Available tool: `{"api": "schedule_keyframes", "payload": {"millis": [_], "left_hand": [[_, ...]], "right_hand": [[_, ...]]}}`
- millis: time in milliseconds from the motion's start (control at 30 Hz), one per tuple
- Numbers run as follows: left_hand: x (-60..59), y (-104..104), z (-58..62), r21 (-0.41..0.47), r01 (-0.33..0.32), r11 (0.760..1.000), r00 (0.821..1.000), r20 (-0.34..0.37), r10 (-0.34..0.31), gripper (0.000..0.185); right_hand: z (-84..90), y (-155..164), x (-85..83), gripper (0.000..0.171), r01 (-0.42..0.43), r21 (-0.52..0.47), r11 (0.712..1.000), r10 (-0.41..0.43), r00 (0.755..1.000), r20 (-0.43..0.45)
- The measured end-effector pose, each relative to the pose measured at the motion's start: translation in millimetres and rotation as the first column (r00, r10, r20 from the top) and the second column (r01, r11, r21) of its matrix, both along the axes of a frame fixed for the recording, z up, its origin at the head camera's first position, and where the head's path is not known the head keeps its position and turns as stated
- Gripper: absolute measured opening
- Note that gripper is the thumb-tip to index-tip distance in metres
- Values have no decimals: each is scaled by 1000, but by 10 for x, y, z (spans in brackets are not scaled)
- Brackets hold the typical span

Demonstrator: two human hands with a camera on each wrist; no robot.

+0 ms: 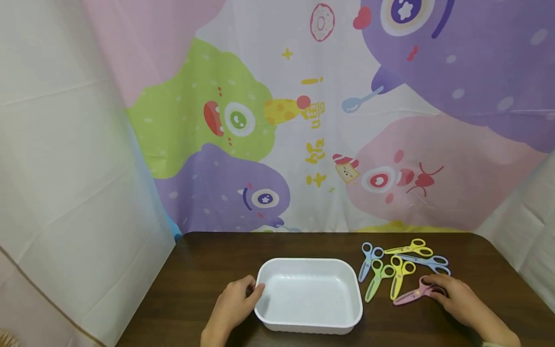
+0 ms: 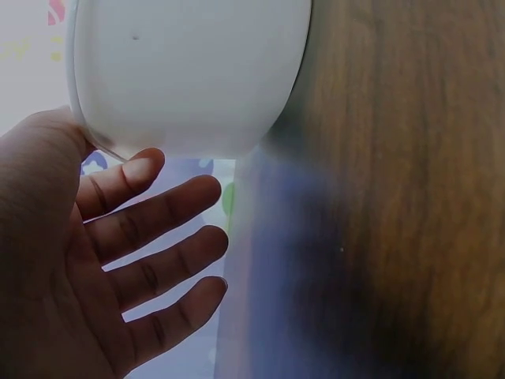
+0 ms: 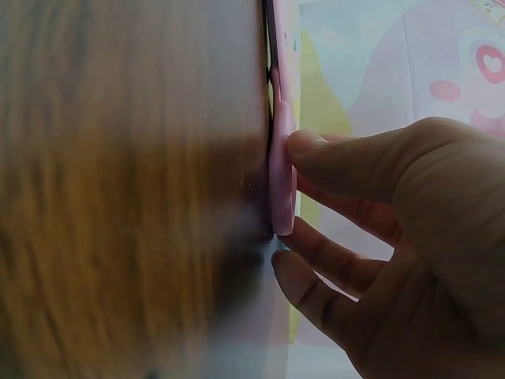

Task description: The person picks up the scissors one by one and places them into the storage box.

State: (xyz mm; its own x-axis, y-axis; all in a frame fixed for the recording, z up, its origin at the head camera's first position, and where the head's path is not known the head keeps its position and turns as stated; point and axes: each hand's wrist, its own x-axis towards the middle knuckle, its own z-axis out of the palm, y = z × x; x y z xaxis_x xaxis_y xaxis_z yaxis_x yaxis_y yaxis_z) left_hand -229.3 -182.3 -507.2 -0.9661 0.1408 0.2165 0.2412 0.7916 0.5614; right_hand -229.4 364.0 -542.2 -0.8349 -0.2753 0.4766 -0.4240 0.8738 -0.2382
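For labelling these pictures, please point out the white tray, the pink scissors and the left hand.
white tray (image 1: 309, 262): head view, far rim.
pink scissors (image 1: 409, 295): head view, on the blades.
left hand (image 1: 234, 301): head view, back of the hand.

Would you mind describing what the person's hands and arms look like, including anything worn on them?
Both hands are bare: the left hand and the right hand show no gloves, rings or markings. The forearms in the head view are uncovered, with no watch or bracelet visible. At the bottom right edge a pale strip may be a sleeve cuff, but too little shows to tell.
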Motion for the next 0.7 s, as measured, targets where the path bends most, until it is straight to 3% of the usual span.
{"api": "schedule_keyframes", "payload": {"millis": [333,700], "left_hand": [[-3,3,7,0,-2,1000,1000,3,2,29],[9,6,14,-1,-8,1000,1000,1,8,29]], "right_hand": [[34,22,41,25,55,-32,998,-52,996,67],[8,54,47,26,43,-55,998,-42,999,13]]}}
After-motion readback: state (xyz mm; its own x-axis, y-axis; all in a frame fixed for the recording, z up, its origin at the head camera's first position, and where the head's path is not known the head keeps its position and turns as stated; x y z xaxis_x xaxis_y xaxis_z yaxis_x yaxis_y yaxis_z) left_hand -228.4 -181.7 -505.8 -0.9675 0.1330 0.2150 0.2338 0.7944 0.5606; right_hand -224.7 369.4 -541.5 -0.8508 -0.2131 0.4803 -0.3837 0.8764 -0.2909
